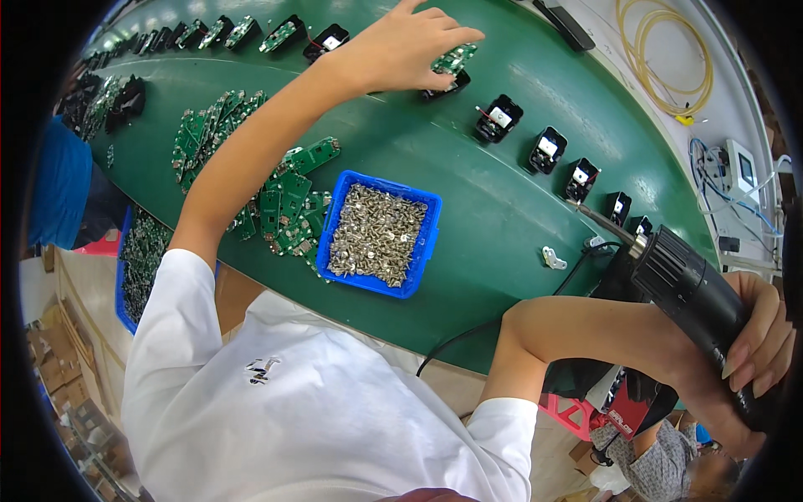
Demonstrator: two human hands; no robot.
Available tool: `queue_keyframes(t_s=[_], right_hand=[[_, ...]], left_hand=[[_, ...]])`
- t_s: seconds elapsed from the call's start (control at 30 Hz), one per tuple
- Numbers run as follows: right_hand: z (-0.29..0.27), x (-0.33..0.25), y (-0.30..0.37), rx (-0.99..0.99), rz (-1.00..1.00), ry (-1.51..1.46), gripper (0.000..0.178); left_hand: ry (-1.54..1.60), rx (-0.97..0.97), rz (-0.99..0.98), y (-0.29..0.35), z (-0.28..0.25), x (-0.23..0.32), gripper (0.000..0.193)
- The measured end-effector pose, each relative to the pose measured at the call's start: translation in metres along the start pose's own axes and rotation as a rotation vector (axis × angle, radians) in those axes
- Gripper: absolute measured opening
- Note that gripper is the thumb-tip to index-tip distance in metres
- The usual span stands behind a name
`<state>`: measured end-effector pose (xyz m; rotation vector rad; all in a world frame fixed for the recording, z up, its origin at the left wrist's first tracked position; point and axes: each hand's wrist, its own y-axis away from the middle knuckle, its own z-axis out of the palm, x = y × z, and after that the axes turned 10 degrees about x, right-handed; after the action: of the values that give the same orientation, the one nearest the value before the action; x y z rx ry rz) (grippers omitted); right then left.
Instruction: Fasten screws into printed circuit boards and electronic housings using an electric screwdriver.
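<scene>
Boxes [546, 151] of black plastic curve in a row over a green table [485, 259], from the upper left of the frame to the right side. At top centre, the left hand [418, 46] grips a small green circuit board [454, 58] between thumb and fingers, at the mouth of one box; whether the board is seated cannot be told. At the right edge, the right hand [757, 339] wraps around a black electric screwdriver [686, 276], its tip pointing to the upper left, near the boxes there. Work looks partly done: several boxes in the upper left show boards in them, while one beside the left wrist and those toward the right show white parts and no visible board. Many loose boards [288, 201] lie heaped left of centre. A blue tray [431, 226] full of silvery screws [376, 234] sits at the centre; whether any screws are in the filled boxes is too small to tell.
</scene>
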<state>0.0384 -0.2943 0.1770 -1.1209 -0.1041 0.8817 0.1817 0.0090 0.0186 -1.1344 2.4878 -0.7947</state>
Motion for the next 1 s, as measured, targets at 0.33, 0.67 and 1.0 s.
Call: queue_keyframes(t_s=[0.33, 0.67, 1.0], right_hand=[[0.002, 0.004, 0.0, 0.005, 0.0, -0.08, 0.032], [0.002, -0.006, -0.001, -0.16, -0.087, 0.668, 0.046], [-0.046, 0.076, 0.005, 0.076, 0.035, 0.429, 0.068]], left_hand=[[-0.087, 0.209, 0.223, 0.01, 0.0, -0.004, 0.059], [0.168, -0.312, 0.181, 0.118, -0.09, 0.137, 0.008], [0.478, 0.041, -0.127, 0.144, -0.072, 0.144, 0.011]])
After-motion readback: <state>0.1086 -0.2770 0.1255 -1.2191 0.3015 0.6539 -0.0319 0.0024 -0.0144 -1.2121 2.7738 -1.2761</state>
